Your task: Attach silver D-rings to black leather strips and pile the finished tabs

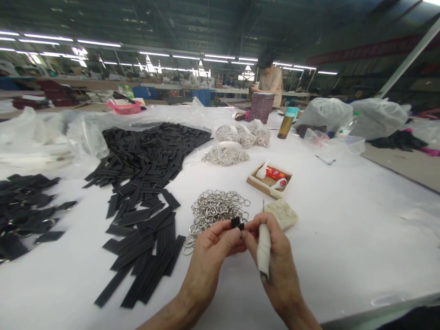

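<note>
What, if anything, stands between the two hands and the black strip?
Nothing visible: the left hand and right hand both have fingertips at the black strip. The white-wrapped tool is in the right hand.

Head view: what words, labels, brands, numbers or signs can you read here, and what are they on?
None can be read for certain.
Red tube in the box: yellowish print, too small and blurred.
White tube beside it: round red mark, unreadable.
Red banner at the back: too dim and blurred.
Clear bottle at right: label too blurred.
</note>
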Motion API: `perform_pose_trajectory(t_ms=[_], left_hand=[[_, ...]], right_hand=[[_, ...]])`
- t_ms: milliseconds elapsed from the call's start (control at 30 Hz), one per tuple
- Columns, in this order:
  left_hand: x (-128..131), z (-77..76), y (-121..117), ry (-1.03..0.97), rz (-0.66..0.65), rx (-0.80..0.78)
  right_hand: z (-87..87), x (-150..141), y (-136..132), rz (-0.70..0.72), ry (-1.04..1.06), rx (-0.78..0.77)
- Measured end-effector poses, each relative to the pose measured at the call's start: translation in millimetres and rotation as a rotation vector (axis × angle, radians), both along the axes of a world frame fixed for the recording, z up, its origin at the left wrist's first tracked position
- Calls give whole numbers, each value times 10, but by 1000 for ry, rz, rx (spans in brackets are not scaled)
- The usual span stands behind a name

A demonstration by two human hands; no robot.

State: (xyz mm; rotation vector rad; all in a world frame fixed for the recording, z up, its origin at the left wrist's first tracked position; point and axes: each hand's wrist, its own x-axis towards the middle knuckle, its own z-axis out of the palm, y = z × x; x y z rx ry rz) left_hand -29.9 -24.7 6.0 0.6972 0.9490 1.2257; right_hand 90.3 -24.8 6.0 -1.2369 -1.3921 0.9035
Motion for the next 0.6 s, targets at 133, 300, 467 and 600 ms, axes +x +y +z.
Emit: perform_pose_trajectory(t_ms=[133,300,467,600], left_hand=[[21,43,14,60,23,-22],[38,53,23,102,86,-52],[34,53,3,125,74,-41],[28,68,-4,133,44,-26]], right_hand=[[13,-5,13,19,21,-23],[-6,-17,24,27,8,-34],[-21,-11,34,31,-4,-41],[-22,-13,22,9,-3,-55]])
